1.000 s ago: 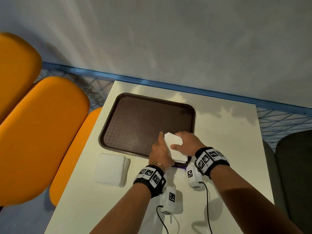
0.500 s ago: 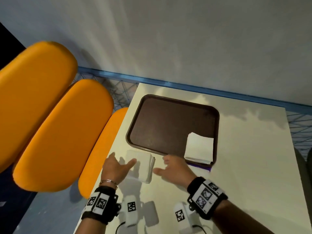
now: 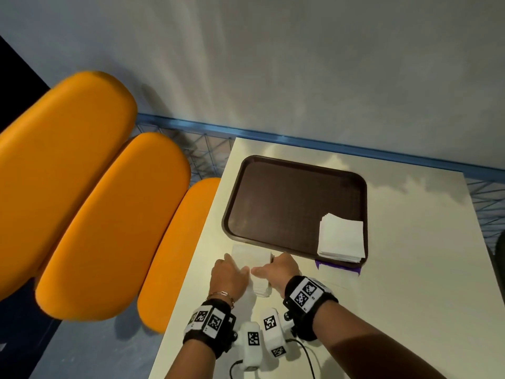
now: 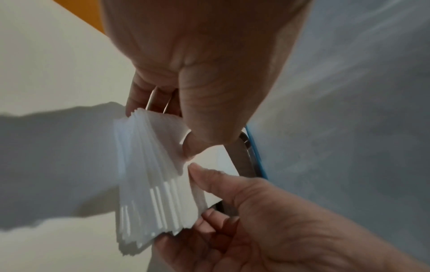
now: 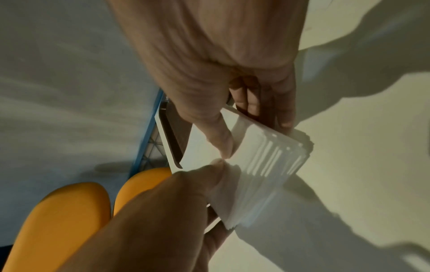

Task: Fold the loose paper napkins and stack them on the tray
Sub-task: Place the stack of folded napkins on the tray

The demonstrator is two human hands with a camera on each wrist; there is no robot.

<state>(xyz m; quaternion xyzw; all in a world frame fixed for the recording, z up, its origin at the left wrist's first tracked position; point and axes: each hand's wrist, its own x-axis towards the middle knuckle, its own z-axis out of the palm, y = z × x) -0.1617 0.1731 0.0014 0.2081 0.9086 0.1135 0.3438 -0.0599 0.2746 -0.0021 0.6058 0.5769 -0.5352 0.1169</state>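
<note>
A brown tray (image 3: 276, 170) lies on the pale table (image 3: 410, 269). A stack of folded white napkins (image 3: 341, 237) sits in its near right corner. A pile of loose white napkins (image 3: 250, 255) lies on the table just in front of the tray's near edge. My left hand (image 3: 232, 272) and right hand (image 3: 272, 269) both hold this pile (image 4: 151, 174). Each thumb lies on the top napkin and the fingers curl round the pile's sides, the left hand (image 4: 167, 121) on its left side, the right hand (image 5: 254, 136) on its right side. The thumb tips nearly touch.
Orange padded seats (image 3: 109, 214) stand close to the table's left edge. A grey wall with a blue rail (image 3: 300, 140) runs behind the table. Purple tape (image 3: 337, 266) marks the table under the tray's near right corner. Wrist-camera cables (image 3: 306, 354) trail near the front edge.
Both hands left the folded stack on the tray, moved left to the loose pile and took hold of it. The head view swung left.
</note>
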